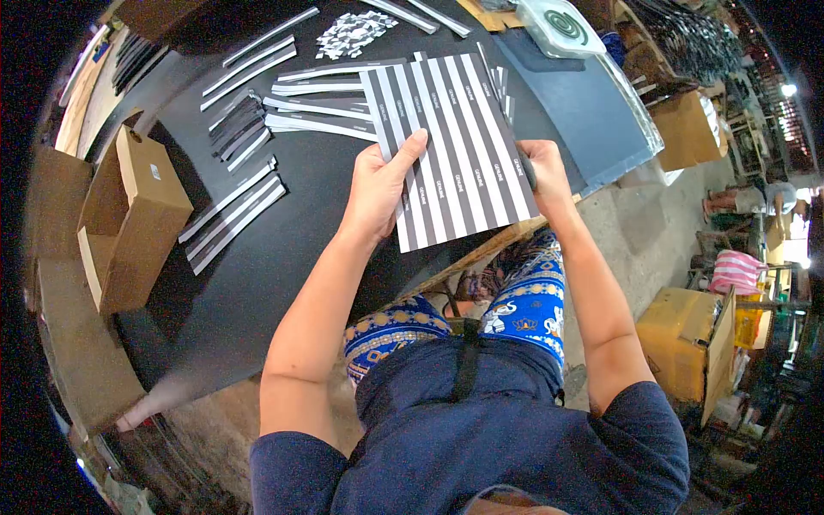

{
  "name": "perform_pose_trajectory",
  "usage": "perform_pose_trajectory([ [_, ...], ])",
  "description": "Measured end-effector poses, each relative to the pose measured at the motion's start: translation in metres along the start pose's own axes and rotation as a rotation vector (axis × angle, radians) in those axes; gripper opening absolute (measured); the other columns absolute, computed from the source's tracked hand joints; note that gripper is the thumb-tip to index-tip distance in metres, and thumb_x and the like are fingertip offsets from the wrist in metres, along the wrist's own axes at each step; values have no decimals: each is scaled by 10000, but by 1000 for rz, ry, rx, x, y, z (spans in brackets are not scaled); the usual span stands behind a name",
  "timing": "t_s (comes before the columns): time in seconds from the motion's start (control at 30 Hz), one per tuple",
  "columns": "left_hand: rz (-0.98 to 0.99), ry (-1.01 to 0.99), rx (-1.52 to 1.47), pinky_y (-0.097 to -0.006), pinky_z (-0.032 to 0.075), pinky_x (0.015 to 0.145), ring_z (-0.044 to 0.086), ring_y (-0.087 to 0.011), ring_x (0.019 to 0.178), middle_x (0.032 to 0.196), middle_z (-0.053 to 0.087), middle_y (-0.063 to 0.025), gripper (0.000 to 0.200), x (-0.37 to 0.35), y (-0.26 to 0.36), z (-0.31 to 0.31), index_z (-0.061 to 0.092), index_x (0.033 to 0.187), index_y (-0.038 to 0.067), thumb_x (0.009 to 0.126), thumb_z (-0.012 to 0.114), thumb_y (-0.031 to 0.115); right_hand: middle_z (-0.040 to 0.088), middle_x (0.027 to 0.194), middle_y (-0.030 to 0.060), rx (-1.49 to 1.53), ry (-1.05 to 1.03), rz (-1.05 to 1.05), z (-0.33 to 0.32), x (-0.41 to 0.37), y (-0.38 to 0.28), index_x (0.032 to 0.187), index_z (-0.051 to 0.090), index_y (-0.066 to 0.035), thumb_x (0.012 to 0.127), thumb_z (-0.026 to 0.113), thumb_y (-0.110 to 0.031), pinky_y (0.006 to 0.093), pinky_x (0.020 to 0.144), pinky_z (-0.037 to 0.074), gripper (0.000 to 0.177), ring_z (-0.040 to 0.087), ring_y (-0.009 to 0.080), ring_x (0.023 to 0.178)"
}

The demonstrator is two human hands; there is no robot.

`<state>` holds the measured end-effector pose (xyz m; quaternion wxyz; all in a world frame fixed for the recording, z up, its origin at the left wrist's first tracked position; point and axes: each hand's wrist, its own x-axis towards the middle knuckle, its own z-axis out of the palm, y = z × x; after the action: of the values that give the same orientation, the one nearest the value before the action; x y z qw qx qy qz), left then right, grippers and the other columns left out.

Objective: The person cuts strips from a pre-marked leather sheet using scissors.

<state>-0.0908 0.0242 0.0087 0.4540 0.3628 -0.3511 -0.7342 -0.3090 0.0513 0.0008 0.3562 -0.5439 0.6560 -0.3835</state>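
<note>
A sheet of black and white stripes [459, 159], printed with small "GENUINE" words, is held up at a tilt in front of my body, above the table's near edge. My left hand [384, 184] grips its left side, thumb on top and fingers hidden underneath. At the sheet's right edge, my right hand [545, 176] is closed, with a dark rounded thing [525, 168] showing by its fingers; I cannot tell what that is. Bundles of cut black and white strips [322, 118] lie on the table just left of and behind the sheet.
The black table [249, 322] carries more strips [239, 215], a pile of small cut pieces [354, 34] and an open cardboard box [142, 215]. A plastic tub with a green coil [562, 27] stands at the back right. On the floor at right sits a large carton [678, 339]; a person [751, 200] is farther off.
</note>
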Motion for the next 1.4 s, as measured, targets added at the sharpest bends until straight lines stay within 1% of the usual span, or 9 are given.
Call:
perform_pose_trajectory([
  [0.1, 9, -11, -10, -243, 504, 622, 603, -108, 710, 875, 626, -94, 253, 4, -2, -5, 583, 955, -36, 842, 590, 191, 581, 552, 64, 7, -2, -23, -6, -4, -1, 685, 606, 63, 741, 630, -316, 272, 474, 394, 384, 506, 73, 516],
  [0.17, 83, 60, 58, -245, 489, 664, 596, -109, 751, 893, 627, -87, 266, 8, -3, -8, 586, 960, -35, 835, 603, 200, 573, 548, 64, -8, 20, -41, -9, -18, -10, 665, 600, 59, 755, 627, -323, 272, 464, 395, 394, 512, 85, 503],
  [0.23, 106, 122, 68, -239, 470, 702, 588, -109, 775, 918, 628, -82, 294, 11, -2, -10, 588, 971, -42, 830, 612, 214, 552, 536, 70, 275, -77, 210, -14, -45, -32, 630, 579, 24, 782, 618, -332, 263, 450, 411, 389, 538, 120, 481],
  [0.3, 170, 153, 127, -241, 470, 706, 586, -109, 776, 918, 628, -89, 299, 11, 3, -13, 587, 970, -47, 830, 612, 216, 542, 527, 66, 367, -126, 268, -19, -72, -32, 637, 551, -11, 804, 604, -319, 254, 449, 430, 354, 556, 141, 475],
  [0.43, 248, 151, 113, -232, 478, 671, 589, -112, 751, 888, 626, -95, 294, 17, 1, -21, 586, 948, -50, 830, 614, 218, 566, 565, 55, 191, -210, 310, -19, -124, -13, 718, 593, 1, 766, 651, -334, 249, 462, 436, 343, 550, 118, 486],
  [0.5, 242, 131, 69, -237, 479, 671, 587, -108, 750, 875, 626, -85, 288, 16, 1, -20, 588, 933, -42, 828, 618, 224, 586, 599, 43, 114, -243, 398, -15, -141, -13, 757, 614, 8, 749, 680, -297, 233, 470, 433, 312, 538, 90, 504],
  [0.7, 252, 116, 113, -241, 472, 688, 580, -99, 758, 878, 626, -79, 291, 15, -3, -18, 591, 940, -35, 825, 623, 231, 588, 574, 28, 120, -245, 301, 0, -148, -17, 738, 621, -7, 736, 697, -307, 211, 455, 401, 309, 519, 67, 500],
  [1.0, 260, 57, 96, -226, 463, 665, 572, -81, 749, 879, 627, -55, 259, 14, -7, -16, 607, 941, -16, 826, 623, 216, 563, 539, 37, 116, -258, 256, 5, -132, -16, 667, 623, -13, 717, 695, -388, 238, 439, 388, 385, 513, 78, 489],
  [1.4, 270, 64, 104, -219, 467, 643, 575, -76, 728, 868, 628, -51, 258, 14, -7, -16, 603, 944, -19, 823, 626, 208, 564, 545, 34, 112, -260, 292, 4, -128, -20, 667, 624, -13, 714, 700, -387, 236, 444, 404, 384, 527, 84, 493],
])
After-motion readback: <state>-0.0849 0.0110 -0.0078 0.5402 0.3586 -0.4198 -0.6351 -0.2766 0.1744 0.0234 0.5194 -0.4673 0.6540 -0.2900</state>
